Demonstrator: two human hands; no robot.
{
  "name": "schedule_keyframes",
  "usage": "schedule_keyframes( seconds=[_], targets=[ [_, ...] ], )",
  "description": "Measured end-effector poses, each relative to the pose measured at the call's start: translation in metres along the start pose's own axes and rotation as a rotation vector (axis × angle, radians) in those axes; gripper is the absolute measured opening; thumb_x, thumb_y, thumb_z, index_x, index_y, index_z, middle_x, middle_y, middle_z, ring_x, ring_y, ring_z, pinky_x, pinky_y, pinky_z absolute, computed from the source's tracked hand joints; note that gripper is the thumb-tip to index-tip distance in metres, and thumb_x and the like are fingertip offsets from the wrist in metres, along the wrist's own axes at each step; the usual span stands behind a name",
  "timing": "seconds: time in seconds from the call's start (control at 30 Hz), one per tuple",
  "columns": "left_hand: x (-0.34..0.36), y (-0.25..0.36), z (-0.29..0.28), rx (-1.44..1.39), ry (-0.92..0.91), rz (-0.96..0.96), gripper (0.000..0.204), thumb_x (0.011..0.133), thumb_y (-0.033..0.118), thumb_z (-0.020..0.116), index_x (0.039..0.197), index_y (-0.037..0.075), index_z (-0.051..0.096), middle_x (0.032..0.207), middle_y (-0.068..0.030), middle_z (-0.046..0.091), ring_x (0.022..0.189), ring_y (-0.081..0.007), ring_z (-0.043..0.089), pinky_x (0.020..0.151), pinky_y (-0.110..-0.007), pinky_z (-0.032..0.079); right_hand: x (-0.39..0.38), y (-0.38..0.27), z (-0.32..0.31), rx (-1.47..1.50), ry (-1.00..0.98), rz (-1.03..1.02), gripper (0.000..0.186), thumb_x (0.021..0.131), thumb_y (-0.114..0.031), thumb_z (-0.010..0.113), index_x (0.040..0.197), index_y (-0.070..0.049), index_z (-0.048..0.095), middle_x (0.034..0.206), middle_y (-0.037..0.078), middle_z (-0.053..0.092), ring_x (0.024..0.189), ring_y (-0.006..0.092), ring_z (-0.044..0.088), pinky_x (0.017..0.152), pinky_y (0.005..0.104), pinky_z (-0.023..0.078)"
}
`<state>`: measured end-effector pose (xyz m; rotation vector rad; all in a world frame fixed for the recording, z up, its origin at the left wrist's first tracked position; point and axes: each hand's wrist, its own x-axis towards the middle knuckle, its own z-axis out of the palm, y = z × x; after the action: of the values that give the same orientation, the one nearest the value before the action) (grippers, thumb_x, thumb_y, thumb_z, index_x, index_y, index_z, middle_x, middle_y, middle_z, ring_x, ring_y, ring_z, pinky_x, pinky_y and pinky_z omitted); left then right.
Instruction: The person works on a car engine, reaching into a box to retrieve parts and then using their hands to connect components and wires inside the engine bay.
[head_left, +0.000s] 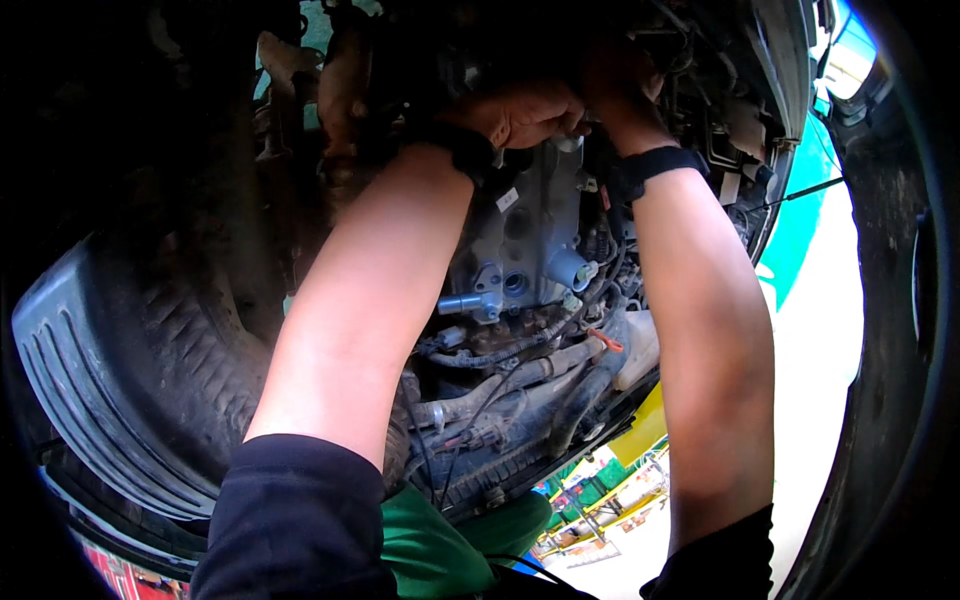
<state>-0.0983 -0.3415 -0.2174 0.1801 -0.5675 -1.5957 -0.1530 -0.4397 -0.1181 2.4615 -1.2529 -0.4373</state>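
Observation:
My left hand (530,112) reaches to the upper part of the engine's grey valve cover (517,210), fingers curled by a small metal fitting (568,142); what they grip is hidden. My right hand (622,85) is just right of it, deep in shadow among hoses and metal parts, its fingers hard to make out. Both forearms span the engine bay, dark bands at the wrists. Below my hands are an open round hole (515,283) in the cover, a grey cylindrical part (567,270) and a wiring harness (500,352).
A ribbed plastic cover (110,400) fills the left, with hoses (570,420) and an orange loop (606,341) lower centre. A thin rod (800,195) crosses at right beside the dark panel edge (890,300). Green-clad legs (440,545) and a yellow rack (600,510) show below.

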Motion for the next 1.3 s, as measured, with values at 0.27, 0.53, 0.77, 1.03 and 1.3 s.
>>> schedule_keyframes(
  seconds=[0.27, 0.53, 0.77, 1.03, 1.3],
  targets=[
    [-0.011, 0.012, 0.004, 0.198, -0.049, 0.227, 0.014, 0.084, 0.014, 0.063, 0.073, 0.006, 0.058, 0.08, -0.0017, 0.054, 0.076, -0.0171, 0.049, 0.079, -0.034, 0.046, 0.01, 0.004, -0.001, -0.016, -0.143, -0.103, 0.049, 0.094, -0.041, 0.055, 0.138, -0.019, 0.056, 0.129, 0.022, 0.062, 0.112, 0.0403, 0.064, 0.091, 0.0519, 0.052],
    [-0.003, 0.005, 0.005, 0.583, -0.018, 0.063, 0.03, 0.095, 0.032, 0.068, 0.08, 0.008, 0.059, 0.083, -0.0036, 0.055, 0.077, -0.0185, 0.047, 0.079, -0.039, 0.045, 0.005, 0.016, 0.017, 0.015, 0.004, -0.138, 0.048, 0.095, -0.041, 0.054, 0.137, -0.019, 0.056, 0.128, 0.023, 0.062, 0.115, 0.0415, 0.061, 0.093, 0.0516, 0.051],
    [-0.002, 0.01, 0.007, -0.03, 0.035, -0.088, 0.011, 0.081, 0.013, 0.057, 0.075, 0.003, 0.057, 0.082, -0.0038, 0.052, 0.08, -0.0197, 0.048, 0.08, -0.034, 0.043, 0.005, 0.002, 0.003, 0.026, -0.061, -0.072, 0.05, 0.095, -0.044, 0.052, 0.131, -0.01, 0.06, 0.122, 0.024, 0.065, 0.112, 0.0422, 0.062, 0.089, 0.0516, 0.052],
    [-0.012, 0.006, -0.003, -0.233, -0.087, 0.123, 0.013, 0.063, -0.01, 0.052, 0.07, 0.0, 0.057, 0.085, -0.0064, 0.056, 0.079, -0.0218, 0.05, 0.078, -0.032, 0.045, 0.016, -0.008, -0.002, 0.052, -0.13, 0.006, 0.05, 0.095, -0.048, 0.051, 0.132, -0.015, 0.06, 0.128, 0.023, 0.062, 0.116, 0.0402, 0.061, 0.09, 0.0505, 0.052],
    [-0.012, 0.021, 0.016, -0.065, 0.265, -0.254, 0.011, 0.061, -0.007, 0.055, 0.068, 0.002, 0.056, 0.081, -0.0041, 0.054, 0.078, -0.0214, 0.051, 0.078, -0.033, 0.044, 0.005, -0.008, -0.022, -0.01, -0.282, -0.165, 0.044, 0.095, -0.04, 0.052, 0.13, -0.015, 0.061, 0.13, 0.02, 0.06, 0.116, 0.0376, 0.06, 0.091, 0.0505, 0.051]
  ],
)
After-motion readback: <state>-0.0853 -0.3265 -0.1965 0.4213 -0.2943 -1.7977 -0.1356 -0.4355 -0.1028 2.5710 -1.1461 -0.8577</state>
